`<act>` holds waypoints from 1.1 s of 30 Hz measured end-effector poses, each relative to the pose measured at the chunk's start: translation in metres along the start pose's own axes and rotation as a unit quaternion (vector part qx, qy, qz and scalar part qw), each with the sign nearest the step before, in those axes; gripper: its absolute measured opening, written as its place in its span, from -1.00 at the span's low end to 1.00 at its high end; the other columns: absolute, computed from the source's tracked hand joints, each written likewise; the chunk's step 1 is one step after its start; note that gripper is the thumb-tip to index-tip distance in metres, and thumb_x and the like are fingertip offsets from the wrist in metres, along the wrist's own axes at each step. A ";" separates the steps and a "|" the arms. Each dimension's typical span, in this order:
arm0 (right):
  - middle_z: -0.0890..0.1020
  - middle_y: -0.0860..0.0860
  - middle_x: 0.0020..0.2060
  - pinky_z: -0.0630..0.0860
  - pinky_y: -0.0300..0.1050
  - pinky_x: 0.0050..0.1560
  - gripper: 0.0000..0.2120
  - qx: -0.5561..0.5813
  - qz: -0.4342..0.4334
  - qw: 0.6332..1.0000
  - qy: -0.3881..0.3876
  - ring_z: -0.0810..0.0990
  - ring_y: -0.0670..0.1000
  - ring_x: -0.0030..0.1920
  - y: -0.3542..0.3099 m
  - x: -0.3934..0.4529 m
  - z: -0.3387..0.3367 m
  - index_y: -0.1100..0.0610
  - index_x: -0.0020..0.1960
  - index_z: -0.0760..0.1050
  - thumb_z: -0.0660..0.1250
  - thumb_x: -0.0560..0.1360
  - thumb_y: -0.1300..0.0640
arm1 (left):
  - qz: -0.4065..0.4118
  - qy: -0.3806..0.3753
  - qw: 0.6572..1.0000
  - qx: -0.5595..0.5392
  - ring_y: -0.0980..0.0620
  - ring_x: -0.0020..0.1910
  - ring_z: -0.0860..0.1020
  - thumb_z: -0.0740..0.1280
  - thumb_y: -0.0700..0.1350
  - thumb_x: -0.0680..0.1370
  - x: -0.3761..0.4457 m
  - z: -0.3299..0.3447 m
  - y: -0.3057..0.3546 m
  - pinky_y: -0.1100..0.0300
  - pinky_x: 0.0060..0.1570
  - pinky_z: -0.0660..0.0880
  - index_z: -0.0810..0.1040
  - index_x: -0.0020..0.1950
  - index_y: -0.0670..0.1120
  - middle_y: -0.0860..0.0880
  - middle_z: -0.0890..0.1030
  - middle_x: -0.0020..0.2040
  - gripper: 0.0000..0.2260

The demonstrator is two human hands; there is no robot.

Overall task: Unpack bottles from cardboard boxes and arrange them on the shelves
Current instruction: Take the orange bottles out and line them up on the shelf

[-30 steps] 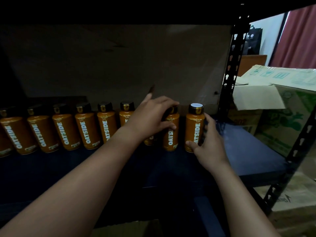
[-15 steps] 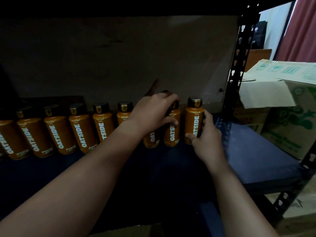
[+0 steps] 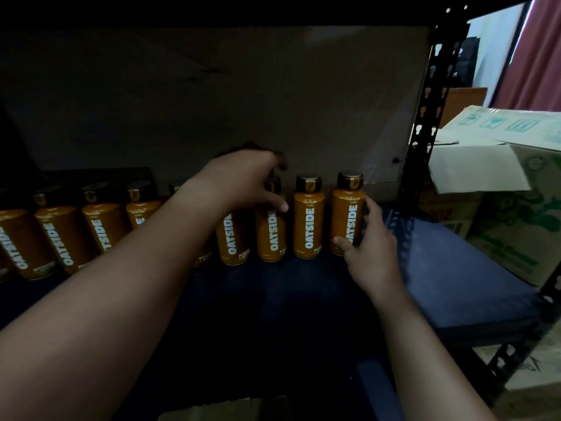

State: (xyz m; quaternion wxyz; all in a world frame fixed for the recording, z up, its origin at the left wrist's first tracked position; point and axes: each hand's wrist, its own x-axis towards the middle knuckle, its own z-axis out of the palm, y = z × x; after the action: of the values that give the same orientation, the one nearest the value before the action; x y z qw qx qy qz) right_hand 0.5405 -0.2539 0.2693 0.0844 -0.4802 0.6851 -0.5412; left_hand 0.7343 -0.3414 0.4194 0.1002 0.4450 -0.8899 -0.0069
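Main risk: a knock-on topple along the row [image 3: 170, 229] of orange bottles on the dark shelf [image 3: 455, 284]. Packed cap to cap, nearly touching, so a sideways shove from either hand could likely tip one into the next. Dim light under the upper shelf, hence easy to misjudge gaps. Left forearm [image 3: 121, 284] slung low across the front of the row, hiding several bottles; a careless pull back could probably catch their shoulders and drag them toward the near edge. Open shelf to the right of the end bottle [image 3: 346, 214], with nothing to stop it tipping that way.

Right hand [image 3: 368, 247] at the end bottle, far right of the row: thumb pressed on the lower front near the label, fingers wrapped round its right side, a loose clasp rather than a tight one. Wrist low, forearm rising from the near right. Bottle upright, base on the shelf, just beside its neighbour [image 3: 308, 220].

Left hand [image 3: 243, 180] reaching in from the near left, palm down, arched over the cap of the third bottle from the right [image 3: 271, 232]. Thumb tip against that bottle's upper front, fingers curled over the top and out of sight behind. Seems a grip on the neck, though contact behind the cap cannot be told.

Beyond the black upright [image 3: 431, 117], cardboard boxes [image 3: 516, 208] on the right, flaps open.
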 end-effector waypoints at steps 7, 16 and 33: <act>0.39 -0.01 0.50 0.40 0.21 0.45 -0.10 -0.006 0.010 1.000 0.000 0.36 0.06 0.50 -0.001 0.000 0.001 -0.14 0.61 0.06 0.50 0.48 0.24 | 0.012 -0.025 0.999 -0.042 0.06 0.26 0.48 0.54 0.08 0.45 0.000 -0.003 -0.010 0.28 -0.24 0.33 0.41 0.45 0.15 0.07 0.49 0.37 -0.40; 0.39 -0.02 0.50 0.42 0.21 0.44 -0.10 0.000 0.007 1.000 0.003 0.37 0.05 0.49 0.001 0.000 0.001 -0.14 0.61 0.05 0.50 0.48 0.24 | 0.050 0.013 0.998 -0.026 0.03 0.35 0.46 0.38 0.26 0.52 0.001 0.001 0.013 0.16 0.03 0.42 0.28 0.56 0.11 0.01 0.45 0.47 -0.34; 0.41 -0.01 0.47 0.38 0.03 0.44 -0.13 -0.004 0.002 1.000 0.018 0.39 0.03 0.47 0.004 -0.002 0.000 -0.11 0.63 0.04 0.44 0.52 0.27 | 0.099 0.022 0.991 -0.089 0.07 0.38 0.47 0.42 0.06 0.57 0.015 0.017 0.029 0.23 0.11 0.39 0.39 0.52 0.09 0.06 0.47 0.46 -0.48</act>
State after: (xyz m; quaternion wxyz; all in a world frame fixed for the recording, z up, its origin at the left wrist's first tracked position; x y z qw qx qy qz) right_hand 0.5389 -0.2526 0.2650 0.0713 -0.4698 0.6893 -0.5469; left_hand 0.6997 -0.3376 0.4084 0.1587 0.3439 -0.9231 -0.0663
